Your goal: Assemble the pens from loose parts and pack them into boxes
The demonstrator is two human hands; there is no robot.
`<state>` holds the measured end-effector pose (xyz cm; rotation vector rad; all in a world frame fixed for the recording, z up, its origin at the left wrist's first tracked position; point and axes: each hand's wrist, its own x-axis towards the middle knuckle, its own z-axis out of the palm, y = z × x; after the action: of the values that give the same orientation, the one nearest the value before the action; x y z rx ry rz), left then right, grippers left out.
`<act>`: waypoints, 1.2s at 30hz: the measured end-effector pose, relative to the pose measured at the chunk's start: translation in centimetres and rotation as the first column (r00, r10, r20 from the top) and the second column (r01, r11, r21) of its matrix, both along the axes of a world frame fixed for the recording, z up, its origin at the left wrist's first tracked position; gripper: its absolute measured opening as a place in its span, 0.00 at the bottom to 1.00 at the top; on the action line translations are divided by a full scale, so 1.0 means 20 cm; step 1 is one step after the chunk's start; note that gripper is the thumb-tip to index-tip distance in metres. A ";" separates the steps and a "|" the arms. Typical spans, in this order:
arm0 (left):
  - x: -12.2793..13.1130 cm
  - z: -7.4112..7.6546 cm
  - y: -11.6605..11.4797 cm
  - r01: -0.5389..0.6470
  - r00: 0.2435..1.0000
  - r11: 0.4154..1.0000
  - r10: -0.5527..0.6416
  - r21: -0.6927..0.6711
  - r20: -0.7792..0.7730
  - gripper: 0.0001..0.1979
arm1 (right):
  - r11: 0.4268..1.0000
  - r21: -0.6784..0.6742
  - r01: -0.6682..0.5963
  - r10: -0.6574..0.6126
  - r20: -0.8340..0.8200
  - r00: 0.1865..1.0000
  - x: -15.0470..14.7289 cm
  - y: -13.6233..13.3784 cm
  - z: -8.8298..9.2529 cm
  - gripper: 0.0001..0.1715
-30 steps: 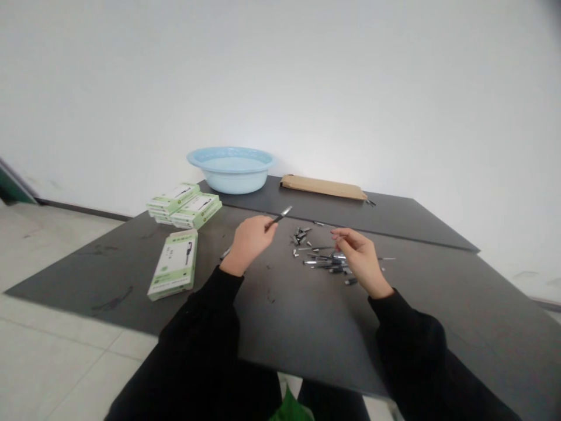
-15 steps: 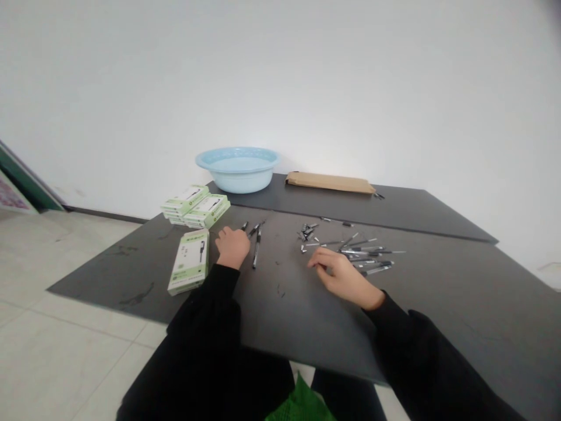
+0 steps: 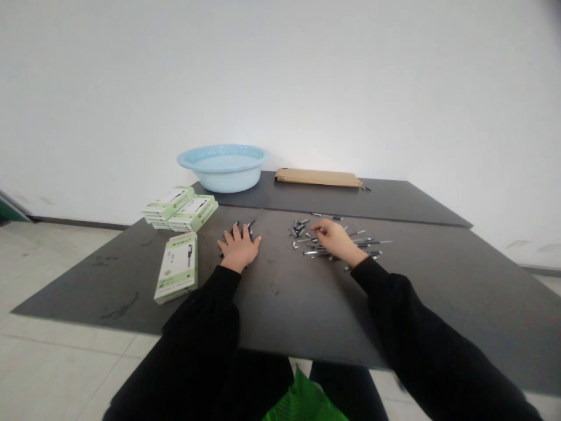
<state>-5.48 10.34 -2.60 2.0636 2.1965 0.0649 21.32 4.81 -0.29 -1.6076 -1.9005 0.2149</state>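
Dark surface (image 3: 307,304), green box (image 3: 176,266) near left, left hand (image 3: 239,248) open, flat over pens (image 3: 250,224), right hand (image 3: 335,240) curled among the pen parts (image 3: 300,228), grip unclear, stacked boxes (image 3: 180,207) farther left, blue basin (image 3: 222,166) and brown envelope (image 3: 318,177) far.

Bright, even diffuse light; faint soft shadows; wide-angle edge bending; small parts slightly soft.

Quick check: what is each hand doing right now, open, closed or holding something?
Left hand: open, flat, fingers spread over the pens.
Right hand: fingers curled among the pen parts; cannot tell if it holds one.
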 end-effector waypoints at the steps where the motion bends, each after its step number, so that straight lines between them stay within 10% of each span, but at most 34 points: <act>1: 0.00 0.00 0.00 0.001 1.000 1.000 -0.001 0.007 0.001 0.40 | 0.999 -0.030 0.019 -0.017 0.054 0.998 0.00 0.04 0.00 0.15; 17: 0.03 0.07 -0.05 0.095 0.993 0.897 -0.117 0.431 0.026 0.32 | 0.972 -0.226 0.060 -0.001 0.254 0.967 0.01 0.25 -0.03 0.15; 36: 0.19 0.13 -0.18 0.550 0.724 0.712 -0.667 0.436 0.176 0.13 | 0.974 -0.207 0.089 -0.078 0.057 0.995 0.31 -0.12 0.09 0.14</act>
<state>-1.67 6.68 -0.09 2.6418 1.2713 0.7272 27.55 2.41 1.43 -1.8434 -1.8936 0.3534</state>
